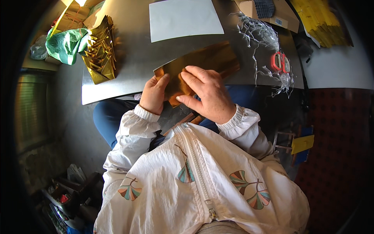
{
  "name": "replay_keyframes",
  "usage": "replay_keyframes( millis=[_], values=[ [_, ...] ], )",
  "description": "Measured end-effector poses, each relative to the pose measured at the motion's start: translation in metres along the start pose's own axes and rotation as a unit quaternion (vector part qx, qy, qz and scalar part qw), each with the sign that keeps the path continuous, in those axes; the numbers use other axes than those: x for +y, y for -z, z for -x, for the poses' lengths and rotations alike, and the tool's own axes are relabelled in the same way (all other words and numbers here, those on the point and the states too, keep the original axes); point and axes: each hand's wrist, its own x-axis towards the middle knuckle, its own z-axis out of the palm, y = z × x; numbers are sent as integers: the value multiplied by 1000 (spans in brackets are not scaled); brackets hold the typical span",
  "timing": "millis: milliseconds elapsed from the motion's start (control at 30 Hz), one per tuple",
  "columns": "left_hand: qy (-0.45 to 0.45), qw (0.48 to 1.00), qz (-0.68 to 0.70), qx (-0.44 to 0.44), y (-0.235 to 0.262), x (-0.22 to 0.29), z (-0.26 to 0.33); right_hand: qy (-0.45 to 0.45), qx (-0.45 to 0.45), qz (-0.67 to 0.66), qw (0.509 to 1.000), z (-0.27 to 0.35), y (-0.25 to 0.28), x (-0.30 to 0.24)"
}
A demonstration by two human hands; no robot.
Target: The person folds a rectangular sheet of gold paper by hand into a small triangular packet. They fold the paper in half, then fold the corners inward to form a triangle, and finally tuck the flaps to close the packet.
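A sheet of shiny gold foil paper (pixel 218 58) slants over the near edge of the dark metal table. My left hand (pixel 154 93) pinches its left end, thumb on top and the other fingers mostly hidden underneath. Over the middle of the sheet lies my right hand (pixel 208 91), its fingers stretched out and thumb apart, fingertips touching the foil. Part of the sheet near my hands is bent downward. To the left stands a row of folded gold foil pieces (pixel 100 50), nested together.
A white sheet (pixel 185 19) lies at the far side of the table (pixel 132 54). On the right, red-handled scissors (pixel 280 62) rest on a tangle of white strings (pixel 259 33). Gold-yellow sheets (pixel 319 23) are stacked farther right. A green bag (pixel 66 45) sits at far left.
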Motion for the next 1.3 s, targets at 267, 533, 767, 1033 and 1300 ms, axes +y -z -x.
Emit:
replay_keyframes(
  millis=[267, 533, 767, 1033, 1300],
  values=[
    [-52, 964, -240, 106, 34, -11, -19, -148, -32, 170, 974, 16, -27, 74],
    [-45, 960, -239, 140, 32, 3, -10, -142, -14, 158, 977, 26, -33, 80],
    [-41, 938, -290, 186, 32, 8, -10, -140, -19, 159, 977, 15, -29, 81],
    [-133, 927, -330, 121, 45, 17, -12, -249, 114, 44, 961, 0, -8, 123],
    [-126, 941, -293, 111, 54, 20, -20, -458, -43, -338, 821, -10, 24, 145]
  ],
)
